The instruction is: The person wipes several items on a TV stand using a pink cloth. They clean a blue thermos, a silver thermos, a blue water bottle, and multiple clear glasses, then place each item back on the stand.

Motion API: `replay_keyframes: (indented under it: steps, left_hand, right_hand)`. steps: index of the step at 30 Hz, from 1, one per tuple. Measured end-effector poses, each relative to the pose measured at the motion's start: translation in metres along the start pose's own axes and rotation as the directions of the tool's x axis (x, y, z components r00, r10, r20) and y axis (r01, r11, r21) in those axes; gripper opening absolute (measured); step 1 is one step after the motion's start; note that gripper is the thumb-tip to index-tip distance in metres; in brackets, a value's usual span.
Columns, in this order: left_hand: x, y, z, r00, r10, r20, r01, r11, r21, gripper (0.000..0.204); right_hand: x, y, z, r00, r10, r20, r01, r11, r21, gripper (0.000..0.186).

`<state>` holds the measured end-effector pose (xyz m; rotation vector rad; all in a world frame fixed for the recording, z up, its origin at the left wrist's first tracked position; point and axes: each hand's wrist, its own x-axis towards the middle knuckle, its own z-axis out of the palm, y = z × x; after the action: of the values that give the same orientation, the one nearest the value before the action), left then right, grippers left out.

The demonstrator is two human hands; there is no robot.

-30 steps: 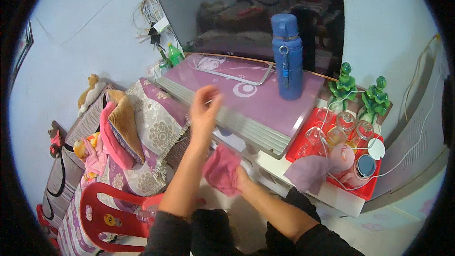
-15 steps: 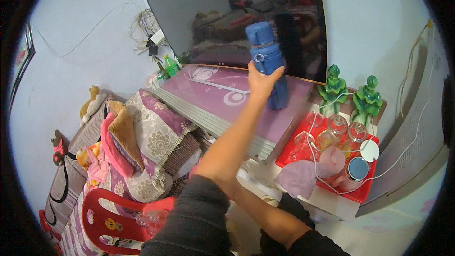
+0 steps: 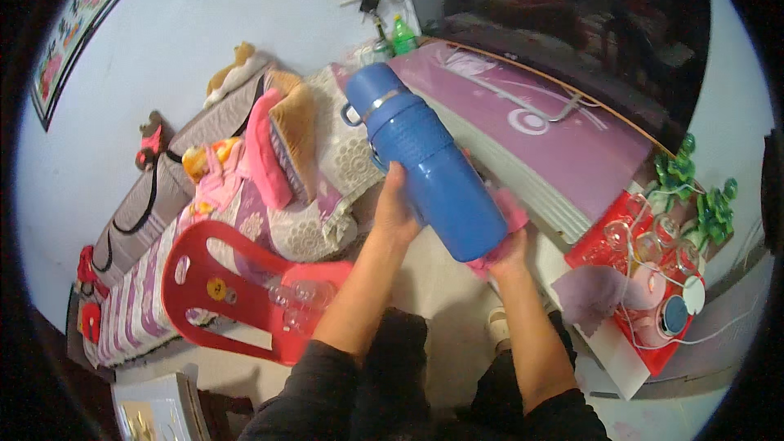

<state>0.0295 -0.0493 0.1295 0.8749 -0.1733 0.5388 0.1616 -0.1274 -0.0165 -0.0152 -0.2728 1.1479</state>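
Observation:
A blue thermos flask (image 3: 441,175) with a lidded top and a metal band is tilted in front of me, its base toward the lower right. My left hand (image 3: 398,211) is closed around its side near the middle, thumb on the near face. Against the base and far side lies a pink cloth (image 3: 512,208), gripped in my right hand (image 3: 510,251). The flask hides most of the right fingers and part of the cloth.
A red chair (image 3: 186,269) bearing clear plastic bottles stands at left, before a draped sofa (image 3: 135,310). The purple-topped TV cabinet (image 3: 539,147) is beyond the flask. At right, a red tray (image 3: 653,353) carries glassware and cups, beside a purple cloth (image 3: 592,294).
The flask has come off the purple cabinet top toward me, held in my left hand and now tilted. My right hand has come up to its base with the pink cloth. The view has swung left.

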Motion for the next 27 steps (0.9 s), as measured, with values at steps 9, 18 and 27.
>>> replay_keyframes:
  steps: [9, 18, 27]
  left_hand:
    - [-0.054, -0.033, -0.108, 0.949, 0.111, -0.296, -0.182, 0.957, -0.225, 0.090]
    - [-0.054, -0.034, -0.125, 0.806, 0.142, -0.575, -0.189, 0.982, -0.022, 0.072]
    - [-0.053, -0.058, -0.120, 0.769, 0.110, -0.630, -0.106, 0.993, 0.044, 0.056]
  right_hand:
    - [0.002, 0.010, 0.034, 0.998, -0.066, 0.022, 0.068, 0.992, -0.106, 0.048]
    - [-0.019, -0.006, -0.007, 0.982, 0.069, 0.178, 0.081, 0.693, -0.717, 0.053]
    - [-0.012, 0.058, 0.051, 0.910, -0.029, 0.414, 0.318, -0.592, -0.740, 0.051]
